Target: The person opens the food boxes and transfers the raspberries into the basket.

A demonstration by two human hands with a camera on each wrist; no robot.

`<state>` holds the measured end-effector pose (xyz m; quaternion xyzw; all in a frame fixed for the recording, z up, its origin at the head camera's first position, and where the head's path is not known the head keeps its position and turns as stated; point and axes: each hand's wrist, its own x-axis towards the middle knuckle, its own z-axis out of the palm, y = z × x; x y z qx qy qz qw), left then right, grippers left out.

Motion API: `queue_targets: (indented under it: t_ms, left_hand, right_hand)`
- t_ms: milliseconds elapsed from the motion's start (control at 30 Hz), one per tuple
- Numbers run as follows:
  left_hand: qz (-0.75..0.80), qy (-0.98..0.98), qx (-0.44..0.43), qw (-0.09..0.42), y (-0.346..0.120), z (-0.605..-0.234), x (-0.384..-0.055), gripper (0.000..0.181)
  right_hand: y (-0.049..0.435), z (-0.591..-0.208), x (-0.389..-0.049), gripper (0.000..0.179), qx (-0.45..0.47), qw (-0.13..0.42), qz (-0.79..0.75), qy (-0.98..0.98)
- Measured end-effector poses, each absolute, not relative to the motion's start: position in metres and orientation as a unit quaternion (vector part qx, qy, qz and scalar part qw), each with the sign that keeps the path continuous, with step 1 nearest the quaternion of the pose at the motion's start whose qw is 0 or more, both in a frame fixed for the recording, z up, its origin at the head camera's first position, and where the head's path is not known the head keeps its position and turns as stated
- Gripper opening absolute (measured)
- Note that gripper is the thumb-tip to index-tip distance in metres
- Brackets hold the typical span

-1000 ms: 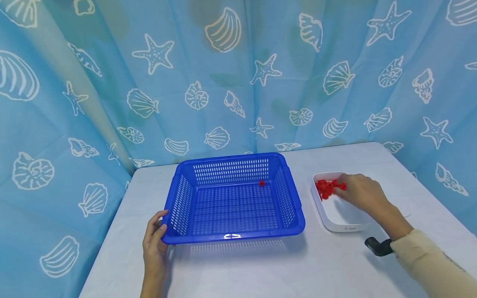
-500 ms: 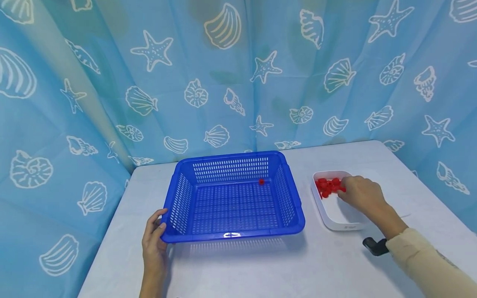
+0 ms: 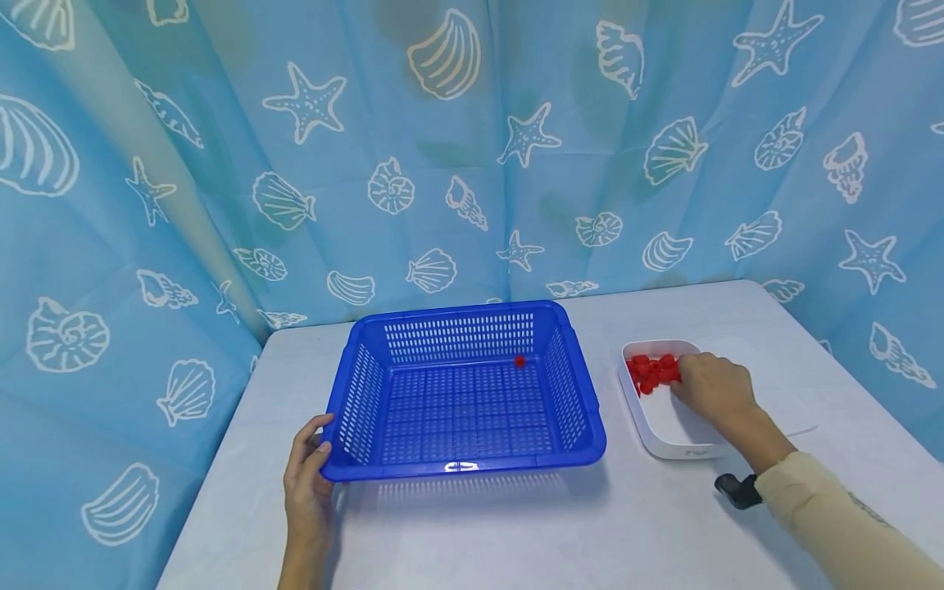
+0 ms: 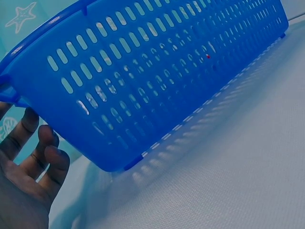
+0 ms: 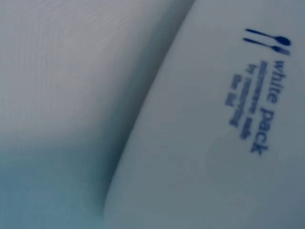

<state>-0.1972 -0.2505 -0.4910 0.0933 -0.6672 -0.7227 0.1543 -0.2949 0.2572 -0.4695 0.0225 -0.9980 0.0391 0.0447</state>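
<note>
My left hand (image 3: 308, 483) holds the blue plastic basket (image 3: 463, 471) at its front left corner, thumb on the rim. In the left wrist view, the fingers (image 4: 57, 164) of that hand are bent beside the basket's slotted wall (image 4: 143, 90). One small red piece (image 3: 519, 361) lies inside at the back right. My right hand (image 3: 714, 389) reaches down into a white container (image 3: 682, 451), fingertips at a heap of small red pieces (image 3: 649, 373). I cannot tell if it pinches one. The right wrist view shows only the container's printed wall (image 5: 190, 124) and the cloth.
A white cloth (image 3: 479, 541) covers the table. Behind it hangs a blue curtain (image 3: 472, 147) with white shells and starfish. A black strap end (image 3: 737, 490) sticks out at the right wrist, close in front of the container.
My right hand has turned slightly and its fingertips have drawn a little to the right among the red pieces. The left hand and the basket keep their places.
</note>
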Motion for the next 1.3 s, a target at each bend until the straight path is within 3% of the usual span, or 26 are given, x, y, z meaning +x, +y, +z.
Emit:
queue_targets:
  t_ms: [433, 967, 1300]
  left_hand:
    - [-0.719, -0.671, 0.092, 0.154, -0.252, -0.491, -0.197, 0.036]
    - [-0.723, -0.668, 0.095, 0.151, -0.252, -0.490, -0.197, 0.035]
    - [-0.718, -0.673, 0.096, 0.150, -0.251, -0.490, -0.196, 0.035]
  right_hand:
    - [0.256, -0.470, -0.294, 0.037, 0.005, 0.025, 0.054, -0.998]
    - [0.255, -0.475, -0.285, 0.031, 0.031, 0.058, 0.013, -0.998]
    - [0.255, -0.470, -0.283, 0.033, 0.004, 0.010, 0.066, -0.998]
